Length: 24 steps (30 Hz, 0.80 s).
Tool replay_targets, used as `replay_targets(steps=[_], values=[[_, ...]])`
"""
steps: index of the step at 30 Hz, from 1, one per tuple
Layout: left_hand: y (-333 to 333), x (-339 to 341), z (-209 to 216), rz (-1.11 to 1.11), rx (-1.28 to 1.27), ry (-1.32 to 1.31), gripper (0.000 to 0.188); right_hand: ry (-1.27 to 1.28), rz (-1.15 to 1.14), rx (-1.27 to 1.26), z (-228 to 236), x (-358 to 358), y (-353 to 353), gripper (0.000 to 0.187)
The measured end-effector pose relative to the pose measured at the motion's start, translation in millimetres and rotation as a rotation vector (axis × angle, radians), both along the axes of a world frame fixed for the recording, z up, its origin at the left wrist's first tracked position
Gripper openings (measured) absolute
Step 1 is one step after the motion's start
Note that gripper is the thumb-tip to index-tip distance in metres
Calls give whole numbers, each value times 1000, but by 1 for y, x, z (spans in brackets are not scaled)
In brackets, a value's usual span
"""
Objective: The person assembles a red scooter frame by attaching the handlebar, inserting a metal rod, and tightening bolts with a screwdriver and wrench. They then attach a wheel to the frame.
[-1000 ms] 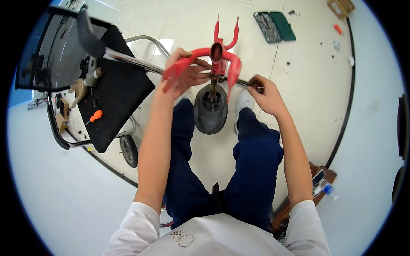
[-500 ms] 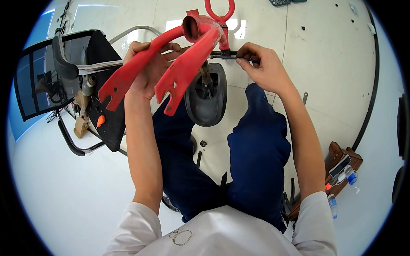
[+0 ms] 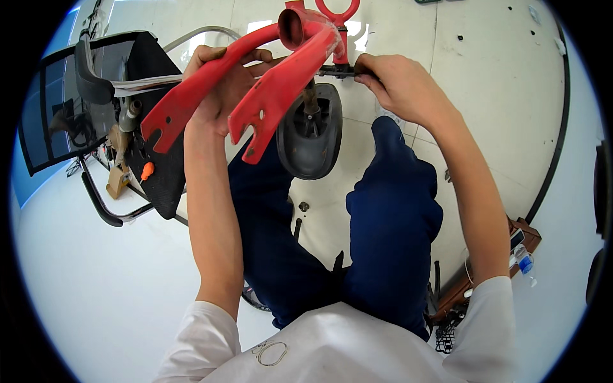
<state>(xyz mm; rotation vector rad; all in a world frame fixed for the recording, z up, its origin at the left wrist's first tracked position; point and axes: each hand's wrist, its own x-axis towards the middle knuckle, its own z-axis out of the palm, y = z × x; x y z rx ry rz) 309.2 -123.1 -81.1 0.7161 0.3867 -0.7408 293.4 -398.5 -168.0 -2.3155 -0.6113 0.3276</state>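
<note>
Nearest the camera a white shirt (image 3: 332,345) fills the lower edge, and two knees in blue trousers (image 3: 389,217) rise above it over a pale tiled floor (image 3: 485,96). At the lower right, beside the right elbow, a brown box (image 3: 520,236) lies on the floor with a small bottle (image 3: 522,260) on it.

Both forearms reach up and away. The left hand (image 3: 220,89) is wrapped around a red fork (image 3: 255,96), its grip clamped on the two flat legs from behind; the slotted leg ends point down toward the left knee and hide most of the palm. Behind the legs hangs a black saddle (image 3: 311,131), seen from its underside, between the knees.

The right hand (image 3: 399,86) has its grip pinched on a dark bolt (image 3: 335,71) that runs sideways into the fork just beneath the red tube (image 3: 294,25) at the top.

To the left, beyond the left forearm, stands a black mesh chair (image 3: 57,102) with a chrome frame, partly blocked by the fork. An orange knob (image 3: 147,170) sits near its lower edge.
</note>
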Motion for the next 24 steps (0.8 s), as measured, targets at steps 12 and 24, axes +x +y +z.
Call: replay_targets(steps=[12, 24], values=[[-4, -8, -7, -42, 353, -210, 63, 77, 190, 142, -8, 22, 2, 19], [8, 2, -18, 23, 289, -230, 53, 872, -177, 924, -8, 19, -21, 27]])
